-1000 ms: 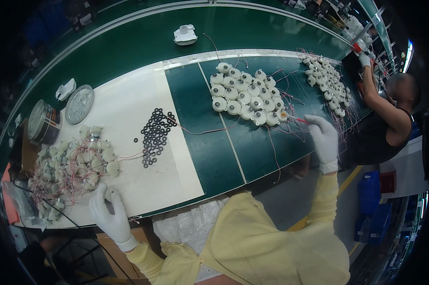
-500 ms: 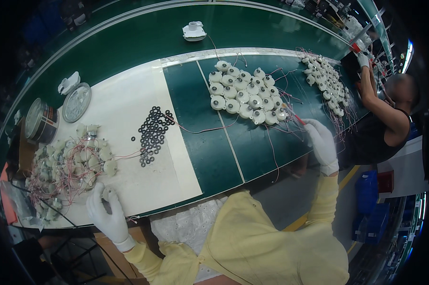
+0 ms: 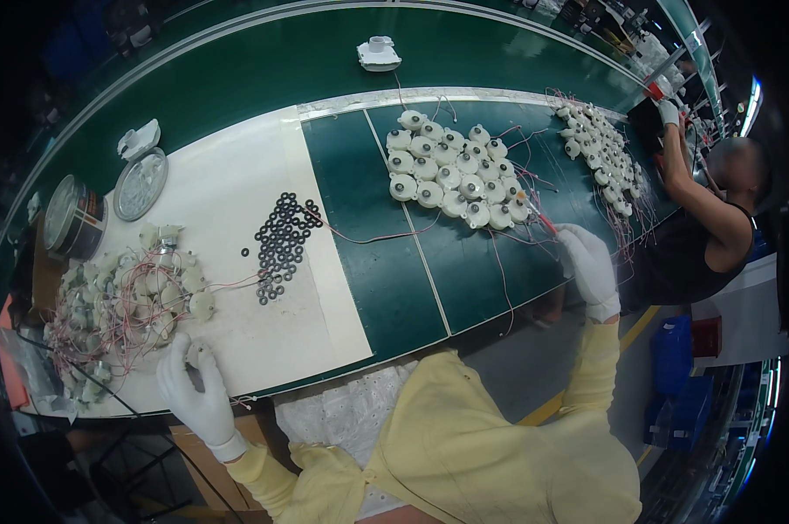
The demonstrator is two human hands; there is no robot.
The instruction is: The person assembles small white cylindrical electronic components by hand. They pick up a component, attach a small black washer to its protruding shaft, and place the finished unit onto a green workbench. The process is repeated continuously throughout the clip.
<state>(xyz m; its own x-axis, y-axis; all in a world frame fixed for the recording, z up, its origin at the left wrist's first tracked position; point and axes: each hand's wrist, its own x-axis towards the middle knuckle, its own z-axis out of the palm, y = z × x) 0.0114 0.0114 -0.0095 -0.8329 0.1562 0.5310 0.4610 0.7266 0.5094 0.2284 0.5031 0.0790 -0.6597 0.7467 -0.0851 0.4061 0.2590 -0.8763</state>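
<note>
Left hand (image 3: 195,393) is closing on one small white motor (image 3: 199,354) by the loose pile (image 3: 124,301), now nearer it. Right hand (image 3: 589,265) is staying beside the arranged motors (image 3: 451,175), grip unclear.

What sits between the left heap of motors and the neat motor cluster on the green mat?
Head view: a scatter of black rings on the white sheet, plus one loose wire.

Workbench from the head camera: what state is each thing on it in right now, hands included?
Left hand: gloved, pinching one small white motor.
Right hand: gloved, at the wires beside the neat motor group.
Loose motor pile: jumbled, wires tangled.
Black rings: scattered flat on the white mat.
Round tin: open, lid lying beside it.
</note>
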